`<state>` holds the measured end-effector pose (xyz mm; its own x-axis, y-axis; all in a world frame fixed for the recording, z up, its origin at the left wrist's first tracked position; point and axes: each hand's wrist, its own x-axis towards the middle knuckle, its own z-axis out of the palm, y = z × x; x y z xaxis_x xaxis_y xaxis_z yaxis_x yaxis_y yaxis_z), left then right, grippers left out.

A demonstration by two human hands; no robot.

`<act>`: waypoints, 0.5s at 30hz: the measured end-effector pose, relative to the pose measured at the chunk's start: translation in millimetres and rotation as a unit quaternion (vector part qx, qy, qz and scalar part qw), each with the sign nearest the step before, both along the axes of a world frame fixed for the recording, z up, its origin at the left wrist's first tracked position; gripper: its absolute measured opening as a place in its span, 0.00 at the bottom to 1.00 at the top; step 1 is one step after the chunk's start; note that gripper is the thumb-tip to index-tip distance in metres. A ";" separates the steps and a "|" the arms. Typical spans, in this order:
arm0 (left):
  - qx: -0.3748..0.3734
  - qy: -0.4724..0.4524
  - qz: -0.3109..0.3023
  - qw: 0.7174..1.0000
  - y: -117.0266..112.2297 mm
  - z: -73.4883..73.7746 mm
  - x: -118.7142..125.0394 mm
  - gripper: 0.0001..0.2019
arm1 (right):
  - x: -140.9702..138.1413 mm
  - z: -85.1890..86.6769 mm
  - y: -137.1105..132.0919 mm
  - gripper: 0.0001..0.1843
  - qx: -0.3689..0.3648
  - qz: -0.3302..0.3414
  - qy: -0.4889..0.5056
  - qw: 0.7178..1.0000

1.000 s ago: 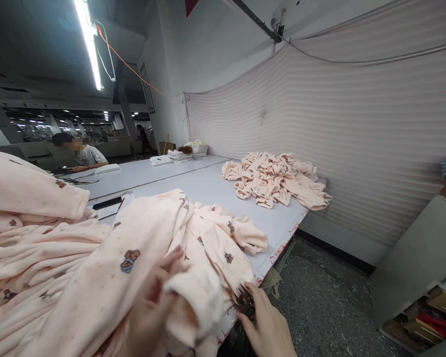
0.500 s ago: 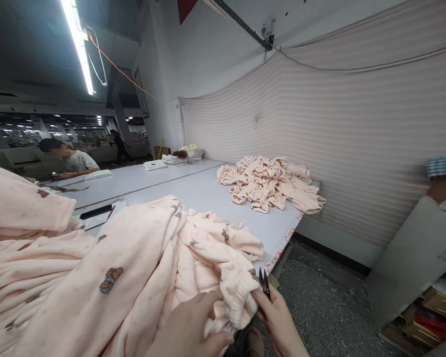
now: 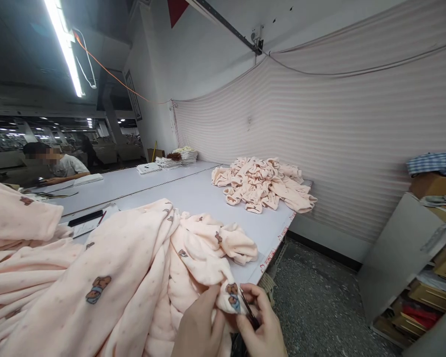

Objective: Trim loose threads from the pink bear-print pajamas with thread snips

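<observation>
A pale pink fleece garment [image 3: 134, 267] with printed bears is spread in front of me, part of it hanging past the table's near edge. My left hand [image 3: 200, 325] is closed on a bunched end of its cloth. Dark thread snips [image 3: 250, 312] are in the closed fingers of my right hand [image 3: 264, 322]. Their blades lie right against the cloth, beside a printed bear. Any thread between the blades is too small to make out.
A heap of similar pink garments [image 3: 260, 183] lies at the far right corner of the table [image 3: 193, 186]. A dark phone [image 3: 85, 218] and a red pen lie on paper to the left. A shelf unit [image 3: 390, 258] stands at right. A person [image 3: 59, 166] sits across the table.
My right hand has brought the snips from upright beside the cloth down against it. My left hand has moved right and now pinches the cloth near the blades. The view has shifted slightly.
</observation>
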<state>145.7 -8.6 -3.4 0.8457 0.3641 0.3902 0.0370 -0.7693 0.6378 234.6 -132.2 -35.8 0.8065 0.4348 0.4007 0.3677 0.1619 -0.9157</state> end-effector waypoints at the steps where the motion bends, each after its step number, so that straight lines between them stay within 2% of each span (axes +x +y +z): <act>1: -0.057 -0.005 -0.003 0.998 -0.8 5.4 -0.4 0.13 | -0.3 -0.1 0.8 0.14 -0.010 -0.024 -0.022 0.999; 3: -0.157 -0.019 -0.014 0.987 -1.2 13.6 -3.2 0.10 | 1.3 1.1 0.4 0.13 -0.051 -0.069 -0.084 0.993; 5: -0.202 -0.036 -0.011 0.979 0.3 15.2 -9.3 0.08 | 3.6 3.9 -1.8 0.13 -0.083 -0.094 -0.136 0.983; 8: -0.168 -0.074 0.035 0.982 3.6 6.4 -22.3 0.06 | 2.7 8.3 -4.0 0.11 -0.072 -0.098 -0.162 0.979; 11: -0.135 -0.093 0.073 0.984 4.2 -2.8 -34.0 0.08 | -3.9 9.4 -2.0 0.10 -0.048 -0.047 -0.166 0.984; 13: -0.141 -0.110 0.083 0.980 2.7 -3.5 -39.4 0.10 | -10.0 9.0 0.9 0.10 -0.045 -0.019 -0.162 0.985; 15: -0.146 -0.126 0.080 0.978 1.1 -0.8 -43.0 0.12 | -16.8 10.2 3.8 0.08 -0.054 -0.032 -0.157 0.986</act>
<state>102.7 -7.6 -4.2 0.6597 0.6100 0.4389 -0.0450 -0.5509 0.8333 217.9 -128.5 -25.6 0.6778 0.4403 0.5888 0.6417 0.0367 -0.7661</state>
